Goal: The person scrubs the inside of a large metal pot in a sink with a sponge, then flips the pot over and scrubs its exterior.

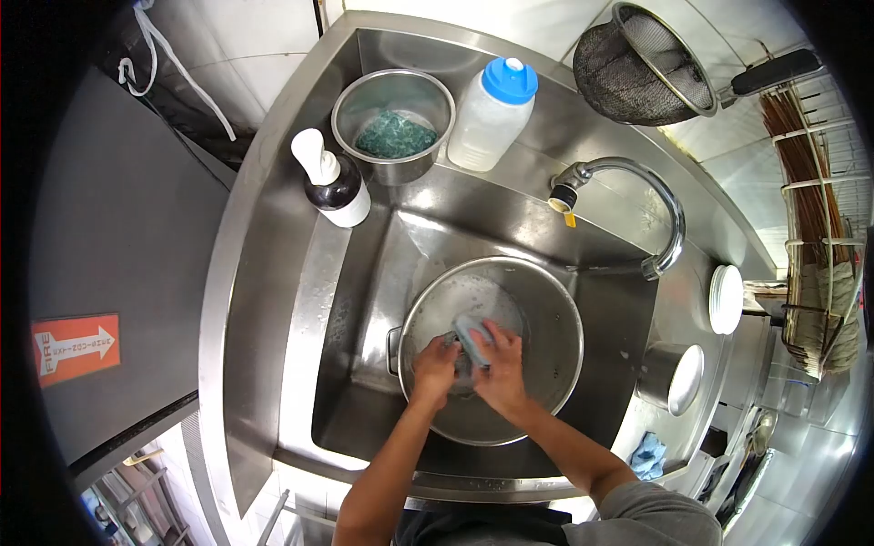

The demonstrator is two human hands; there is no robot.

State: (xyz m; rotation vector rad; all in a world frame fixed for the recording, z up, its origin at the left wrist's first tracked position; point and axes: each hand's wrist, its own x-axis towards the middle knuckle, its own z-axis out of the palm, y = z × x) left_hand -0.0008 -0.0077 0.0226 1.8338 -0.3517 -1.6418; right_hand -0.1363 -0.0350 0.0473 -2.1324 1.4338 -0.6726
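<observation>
Stainless steel fills the head view: a wide pot (557,314) sits in the sink (360,396), and a grey-blue pad (471,339) lies within the pot's mouth, left of its centre. The pad's long axis slants from upper left to lower right, running away from the wearer; it lies between the two hands, to the left of the right hand (500,362), which is the nearer. The right hand grips the pad, its fingers bent over the right side. The left hand (436,370), also inside the pot, has its fingers curled just beside the pad; whether it touches or holds anything cannot be told. The pot's floor carries a cloudy greyish patch, liquid or film being indistinguishable. Beyond the sink's far left corner stands a steel bowl (401,172) containing a green, rough-textured mass (396,136). Just right of it, a translucent blue-capped bottle (487,127) leans slightly, its contents unclear; nearer the wearer stands a dark pump bottle (338,194) with a white label. At right, on the counter (628,435), is a smaller pot (659,375), its interior not distinguishable.
</observation>
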